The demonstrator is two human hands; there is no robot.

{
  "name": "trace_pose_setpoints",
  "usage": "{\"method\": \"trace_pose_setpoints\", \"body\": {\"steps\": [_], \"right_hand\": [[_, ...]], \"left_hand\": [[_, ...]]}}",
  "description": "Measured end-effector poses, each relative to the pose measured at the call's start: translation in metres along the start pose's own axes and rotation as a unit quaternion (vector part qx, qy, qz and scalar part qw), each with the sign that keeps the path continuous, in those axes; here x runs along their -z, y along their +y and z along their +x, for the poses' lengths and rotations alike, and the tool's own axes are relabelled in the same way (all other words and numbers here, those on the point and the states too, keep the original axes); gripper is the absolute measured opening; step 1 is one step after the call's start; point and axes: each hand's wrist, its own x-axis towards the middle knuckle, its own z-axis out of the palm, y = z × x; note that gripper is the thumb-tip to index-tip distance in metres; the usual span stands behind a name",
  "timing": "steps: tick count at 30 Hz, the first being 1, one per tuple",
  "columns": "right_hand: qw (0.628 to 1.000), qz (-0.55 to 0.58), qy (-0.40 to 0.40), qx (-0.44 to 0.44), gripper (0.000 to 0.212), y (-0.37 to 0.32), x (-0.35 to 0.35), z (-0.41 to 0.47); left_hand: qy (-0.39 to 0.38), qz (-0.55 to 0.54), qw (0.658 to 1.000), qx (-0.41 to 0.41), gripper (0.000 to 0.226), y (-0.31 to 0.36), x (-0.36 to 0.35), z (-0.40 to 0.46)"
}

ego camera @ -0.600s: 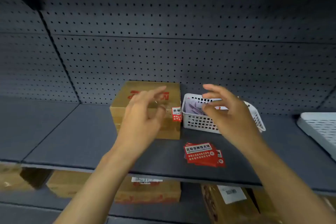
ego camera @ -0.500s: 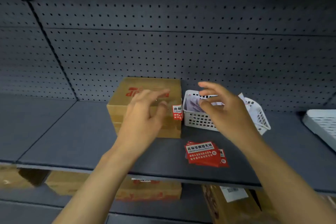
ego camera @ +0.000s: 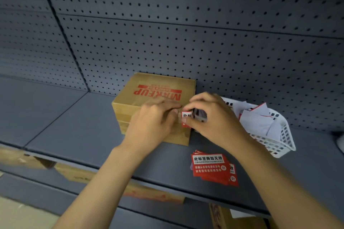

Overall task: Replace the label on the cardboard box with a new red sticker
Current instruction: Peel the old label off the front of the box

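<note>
A brown cardboard box (ego camera: pixel 149 91) with red print on top stands on the dark shelf. A small red and white label (ego camera: pixel 186 117) is stuck on the box's front right corner. My left hand (ego camera: pixel 152 124) lies flat against the box front, fingertips beside the label. My right hand (ego camera: pixel 212 117) reaches round the corner, with thumb and fingers pinched at the label's right edge. A stack of new red stickers (ego camera: pixel 212 167) lies on the shelf in front, below my right wrist.
A white plastic basket (ego camera: pixel 275 143) holding crumpled white and red papers stands right of the box. Grey pegboard (ego camera: pixel 186 33) forms the back wall. More cardboard boxes (ego camera: pixel 152 193) sit on the lower shelf. A white object (ego camera: pixel 340 141) shows at the right edge.
Both hands came down from in front of the box and closed in on its front right corner; the right hand now pinches at the label. The view moved closer.
</note>
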Motion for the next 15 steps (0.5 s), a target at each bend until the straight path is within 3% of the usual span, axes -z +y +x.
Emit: {"method": "trace_pose_setpoints", "body": {"steps": [10,13,15], "right_hand": [[0.996,0.05,0.029,0.068,0.006,0.014,-0.005,0.005],[0.996,0.055,0.019,0.068,0.011,0.015,-0.004,0.009],[0.996,0.051,0.01,0.078,0.025,0.013,-0.002,0.011]], "left_hand": [[-0.002,0.085,0.996,-0.021,0.022,-0.002,0.001,0.002],[-0.003,0.089,0.996,-0.03,0.021,-0.004,0.001,0.003],[0.0,0.091,0.995,-0.032,0.021,-0.005,0.001,0.004]]}}
